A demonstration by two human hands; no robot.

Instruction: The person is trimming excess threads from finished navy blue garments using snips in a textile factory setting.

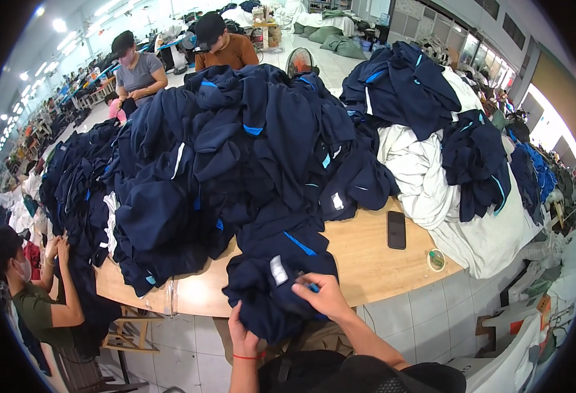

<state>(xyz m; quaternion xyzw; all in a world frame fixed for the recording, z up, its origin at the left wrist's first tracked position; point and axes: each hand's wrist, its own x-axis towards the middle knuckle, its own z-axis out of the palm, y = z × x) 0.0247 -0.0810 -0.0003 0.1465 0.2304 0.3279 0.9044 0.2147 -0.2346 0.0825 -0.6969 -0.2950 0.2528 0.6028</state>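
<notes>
In front of me, a navy garment (pixel 261 295) with a white label (pixel 278 270) hangs over the near edge of the table. My left hand (pixel 242 327), with a red string at its wrist, is closed on the garment's lower left edge. Above the right part of the cloth, my right hand (pixel 320 295) is closed around a small dark-and-blue tool (pixel 312 287). It looks like thread snips, but fingers cover most of it. Just beyond the label, a bright blue strip (pixel 299 243) shows on navy cloth.
A high heap of navy garments (pixel 235 144) covers much of the wooden table (pixel 360 262). White cloth (pixel 412 164) and more navy pieces (pixel 399 85) lie at right. A black phone (pixel 396 229) and small round container (pixel 436 260) rest nearby. Co-workers (pixel 42 295) handle cloth at left and behind.
</notes>
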